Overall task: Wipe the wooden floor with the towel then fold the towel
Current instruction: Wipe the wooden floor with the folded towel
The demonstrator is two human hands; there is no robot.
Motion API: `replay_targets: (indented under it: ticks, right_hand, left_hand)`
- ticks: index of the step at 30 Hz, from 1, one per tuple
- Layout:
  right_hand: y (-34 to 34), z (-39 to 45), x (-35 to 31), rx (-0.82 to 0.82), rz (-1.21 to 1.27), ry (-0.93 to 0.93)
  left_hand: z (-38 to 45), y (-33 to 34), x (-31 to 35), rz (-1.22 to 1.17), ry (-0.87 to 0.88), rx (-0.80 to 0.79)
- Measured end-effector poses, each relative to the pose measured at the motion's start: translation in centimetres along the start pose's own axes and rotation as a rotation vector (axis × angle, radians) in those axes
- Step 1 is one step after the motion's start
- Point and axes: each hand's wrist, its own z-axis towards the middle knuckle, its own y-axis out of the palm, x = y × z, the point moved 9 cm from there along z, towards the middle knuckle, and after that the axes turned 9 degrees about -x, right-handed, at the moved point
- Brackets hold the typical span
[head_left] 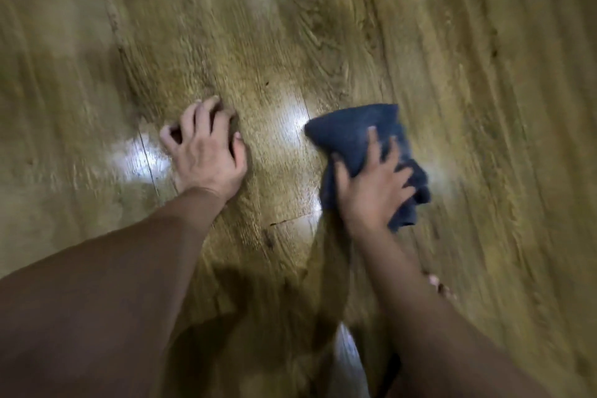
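A dark blue towel lies bunched on the wooden floor, right of centre. My right hand presses on top of it, fingers spread and gripping the cloth, which sticks out beyond the fingers and to the right. My left hand rests on the bare floor to the left, fingers apart and bent with the fingertips touching the boards, holding nothing. The picture is blurred by motion.
Bright light reflections shine on the glossy boards between and beside the hands. Some toes of a foot show behind my right forearm. Plank seams run diagonally across the floor.
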Motion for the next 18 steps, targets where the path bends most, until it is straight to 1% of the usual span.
replay_targets:
  ticks: [2,3,4,7,8,11,13,14,15,16,18]
  right_hand:
    - [1.9,-4.1,-5.5,-0.043,-0.07,-0.222]
    - [2.8,-5.9,-7.1,-0.052,-0.111,-0.295]
    - [3.3,-6.9,-8.0,-0.052,-0.128,-0.33]
    - [3.5,-7.0,-7.9,-0.04,-0.058,-0.367]
    - [3.3,-6.5,-6.8,-0.017,-0.069,-0.344]
    - [4.1,-6.1,-6.6,0.003,-0.031,-0.331]
    - [4.1,-5.8,-6.8,-0.006,-0.015,-0.329]
    - [4.1,-5.9,-7.1,-0.02,-0.017,-0.335]
    - [4.0,-6.2,-7.4,-0.029,-0.022,-0.346]
    - [4.0,-6.2,-7.3,-0.036,-0.022,-0.351]
    - [4.0,-6.2,-7.2,-0.046,0.001,-0.343]
  left_hand:
    - [-0.1,0.1,-0.1,0.018,0.002,0.012]
    - [0.0,0.2,-0.1,0.017,0.003,-0.007]
    - [0.1,0.1,-0.2,0.0,-0.011,-0.029]
    - [-0.7,-1.0,-0.6,0.048,-0.083,-0.1]
    - [-0.5,-1.0,0.2,0.014,-0.076,-0.129]
    - [-0.4,-1.6,0.1,-0.181,0.001,-0.2]
    - [-0.1,-3.9,-2.6,-0.333,0.04,-0.176]
    - [-0.6,-5.6,-5.2,-0.333,0.015,-0.13]
    - [-1.4,-7.2,-8.7,-0.278,-0.048,-0.072]
    - [-2.5,-8.8,-12.5,-0.19,-0.149,-0.019]
    - [-6.8,-10.8,-20.9,-0.036,-0.43,0.039]
